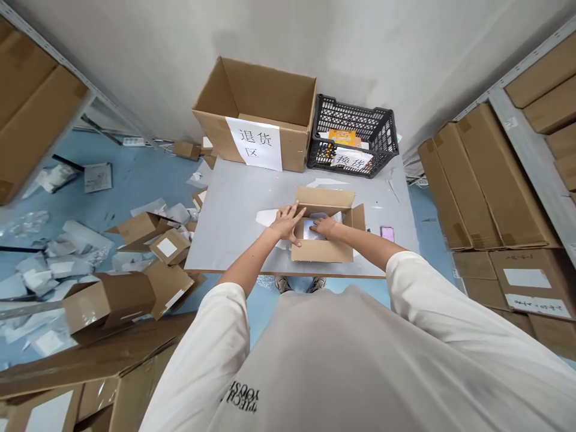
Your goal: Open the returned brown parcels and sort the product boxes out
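Near the center of the frame, a small carton (322, 252) sits with its flaps up on a grey surface (234, 204), close to the near edge. The left hand (286, 225) is at the carton's left side, its grip open with fingers spread, touching the cardboard there. The right hand (326, 227) reaches down inside the carton, its fingertips at a pale, flat item (308, 230); whether that grip is closed on the item I cannot tell. White paper (266, 216) lies just left of the carton, and a pink, phone-like object (387, 234) rests to its right. At the top center of the frame stands a large open carton (270, 96) with a white sign (256, 144) reading 退货区, and just beside it a black plastic crate (386, 144), labelled 换货, holds an orange package (342, 137) among other things. Opened boxes (130, 231) and crumpled wrapping (58, 264) cover the blue floor (148, 171) at left, while more brown cartons (468, 180) are stacked at the right of the frame.
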The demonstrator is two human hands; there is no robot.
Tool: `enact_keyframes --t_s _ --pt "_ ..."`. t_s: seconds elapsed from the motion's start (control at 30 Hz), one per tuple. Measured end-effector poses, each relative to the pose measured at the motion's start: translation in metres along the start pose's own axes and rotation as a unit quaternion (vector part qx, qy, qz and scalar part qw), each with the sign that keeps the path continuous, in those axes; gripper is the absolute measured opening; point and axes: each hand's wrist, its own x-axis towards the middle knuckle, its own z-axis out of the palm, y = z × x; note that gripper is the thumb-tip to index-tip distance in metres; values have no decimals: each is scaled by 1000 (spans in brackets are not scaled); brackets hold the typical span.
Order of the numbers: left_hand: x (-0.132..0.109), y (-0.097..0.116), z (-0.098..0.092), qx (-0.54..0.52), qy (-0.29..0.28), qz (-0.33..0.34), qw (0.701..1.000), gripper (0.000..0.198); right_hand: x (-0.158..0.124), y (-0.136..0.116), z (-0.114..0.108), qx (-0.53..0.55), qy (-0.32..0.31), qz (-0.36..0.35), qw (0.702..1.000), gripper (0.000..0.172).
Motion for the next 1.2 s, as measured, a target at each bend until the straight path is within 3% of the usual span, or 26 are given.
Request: enact_keyframes --t_s 0.27,0.5,0.73,1.03,1.2 --pt "-5 3 10 14 5 9 1000 172 42 -3 30 -71 28 -100 992 98" --pt "-8 3 13 27 4 10 1000 173 43 -5 41 -71 85 -139 984 74" --pt "-7 5 12 22 -3 10 1000 174 35 -8 17 -132 94 -125 979 35" --pt "-8 4 7 22 1 7 1000 170 9 -5 -8 -70 38 -106 991 33" --pt "-7 3 3 25 -2 0 1000 170 -33 16 -29 -26 72 -93 993 37"
